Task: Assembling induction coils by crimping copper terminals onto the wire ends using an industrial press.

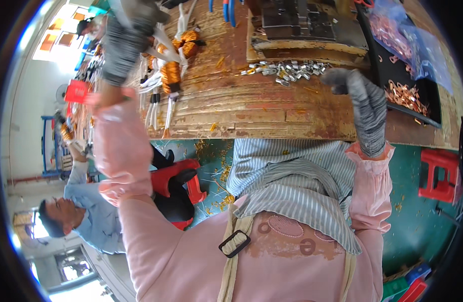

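My left hand (128,43), in a grey knit glove, reaches over the far left of the bench. It is smeared by motion, and its fingers and anything in them cannot be made out. Beside it lie orange-wrapped wire coils (171,75) with white sleeved leads (155,108). My right hand (364,100), also gloved, hovers near the bench's right side. Its fingers point left, apart from the thumb, with nothing visible between them. Just left of its fingertips is a loose pile of small silver metal terminals (291,71), in front of a dark metal press base (307,30).
A black tray (432,118) at right holds copper terminals (406,96) and clear plastic bags (422,50). Blue-handled pliers (229,12) lie at the back. Red stools (437,173) stand on the green floor. Another person (85,216) sits at left. Yellow scraps litter the floor.
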Demonstrator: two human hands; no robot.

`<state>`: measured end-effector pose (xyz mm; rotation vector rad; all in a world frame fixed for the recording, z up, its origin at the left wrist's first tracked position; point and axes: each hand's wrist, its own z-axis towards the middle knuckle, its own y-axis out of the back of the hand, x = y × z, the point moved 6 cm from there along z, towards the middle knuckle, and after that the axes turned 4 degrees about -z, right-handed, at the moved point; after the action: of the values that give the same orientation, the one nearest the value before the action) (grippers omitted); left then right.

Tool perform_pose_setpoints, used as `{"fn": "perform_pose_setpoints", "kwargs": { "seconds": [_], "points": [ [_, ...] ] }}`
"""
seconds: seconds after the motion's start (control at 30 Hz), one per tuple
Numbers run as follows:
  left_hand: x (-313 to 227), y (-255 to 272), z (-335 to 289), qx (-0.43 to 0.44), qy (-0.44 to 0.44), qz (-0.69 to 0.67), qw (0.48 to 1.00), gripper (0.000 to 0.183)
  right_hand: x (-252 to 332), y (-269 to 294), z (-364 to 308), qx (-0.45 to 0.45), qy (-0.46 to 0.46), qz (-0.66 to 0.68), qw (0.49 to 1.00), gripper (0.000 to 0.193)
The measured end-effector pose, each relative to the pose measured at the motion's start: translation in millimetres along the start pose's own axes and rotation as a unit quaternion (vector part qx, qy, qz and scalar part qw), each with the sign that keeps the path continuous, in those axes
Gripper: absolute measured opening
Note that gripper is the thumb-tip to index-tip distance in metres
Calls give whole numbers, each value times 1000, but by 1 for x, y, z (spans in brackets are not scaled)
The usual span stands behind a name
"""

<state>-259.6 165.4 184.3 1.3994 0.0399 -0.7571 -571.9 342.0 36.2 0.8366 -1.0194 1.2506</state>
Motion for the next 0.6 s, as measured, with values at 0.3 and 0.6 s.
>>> {"fn": "perform_pose_setpoints", "kwargs": {
  "seconds": [0.3,0.6],
  "points": [
    [-113,149,-72,-63,-152,313,935,51,64,-105,50,110,276,-215,930,44],
    [-124,27,-53,53,-264,266,926,55,121,-177,46,154,258,-137,944,28]
  ]
}}
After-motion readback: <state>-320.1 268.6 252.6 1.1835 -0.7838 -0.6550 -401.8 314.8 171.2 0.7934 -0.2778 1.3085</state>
